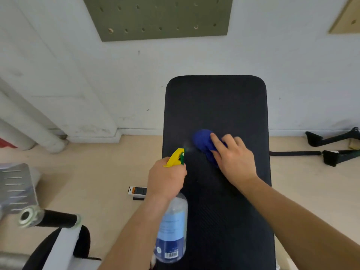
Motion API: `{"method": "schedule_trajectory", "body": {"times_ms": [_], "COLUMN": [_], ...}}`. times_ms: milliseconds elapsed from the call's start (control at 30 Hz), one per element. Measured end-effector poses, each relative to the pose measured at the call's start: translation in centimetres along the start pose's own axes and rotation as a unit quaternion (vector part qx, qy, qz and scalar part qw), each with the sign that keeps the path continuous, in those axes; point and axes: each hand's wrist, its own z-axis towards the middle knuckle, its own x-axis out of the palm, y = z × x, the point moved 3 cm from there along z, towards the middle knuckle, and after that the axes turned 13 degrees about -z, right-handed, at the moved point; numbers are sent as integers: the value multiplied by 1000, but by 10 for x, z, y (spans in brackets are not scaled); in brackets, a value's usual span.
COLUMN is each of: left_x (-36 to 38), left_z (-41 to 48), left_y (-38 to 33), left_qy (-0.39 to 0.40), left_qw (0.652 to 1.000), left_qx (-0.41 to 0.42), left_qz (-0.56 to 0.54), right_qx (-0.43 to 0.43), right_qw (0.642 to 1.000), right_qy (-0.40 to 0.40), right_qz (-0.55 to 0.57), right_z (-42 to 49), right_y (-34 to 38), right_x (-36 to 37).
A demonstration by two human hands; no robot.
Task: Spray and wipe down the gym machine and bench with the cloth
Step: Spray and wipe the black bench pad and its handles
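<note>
- Bench (pixel 216 106) comes first: its long black pad runs away from us to the white wall, and it is the surface we are cleaning.
- About halfway along the bench, a little right of its centre line, lies the blue cloth (pixel 202 141), bunched up on the pad.
- Our right hand (pixel 233 154) rests on the cloth with its fingers stretched and spread. It presses the cloth down and does not clutch it.
- Our left hand (pixel 165 178) is wrapped round the neck of the spray bottle (pixel 171 230), over the bench's left edge. We cannot see the trigger finger.
- The yellow nozzle (pixel 176 156) points at the bench just left of the cloth, and a faint mist shows at its tip.
- We judge the step in hand to be wetting the pad beside the cloth, ready to wipe through it.
- To do it well, we should aim at bare pad and not at our fingers, and use short bursts so the liquid does not pool.
- We should then drag the cloth through the wet patch at once, in overlapping strokes along the bench from far end to near end.
- Flat, even pressure will cover more than a crumpled wad, so spreading the cloth out would help.
- Left of the bench's near end we see a black machine handle (pixel 48 219). Neither hand touches it.
</note>
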Motion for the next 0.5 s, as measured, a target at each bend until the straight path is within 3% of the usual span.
{"method": "schedule_trajectory", "body": {"times_ms": [133, 267, 400, 500], "left_x": [-30, -51, -54, -57], "left_z": [-1, -15, -17, -14], "left_y": [20, 25, 16, 4], "left_qy": [1, 48, 68, 46], "left_qw": [994, 993, 996, 999], "left_qx": [-3, -33, -33, -6], "left_qz": [110, 106, 37, 16], "right_qx": [42, 107, 52, -99], "right_qw": [999, 993, 998, 992], "right_qy": [20, 44, 34, 21], "right_qz": [-21, 0, 3, 75], "right_z": [9, 87, 83, -27], "right_y": [-2, -4, 31, 80], "right_x": [-5, -13, -6, -4]}}
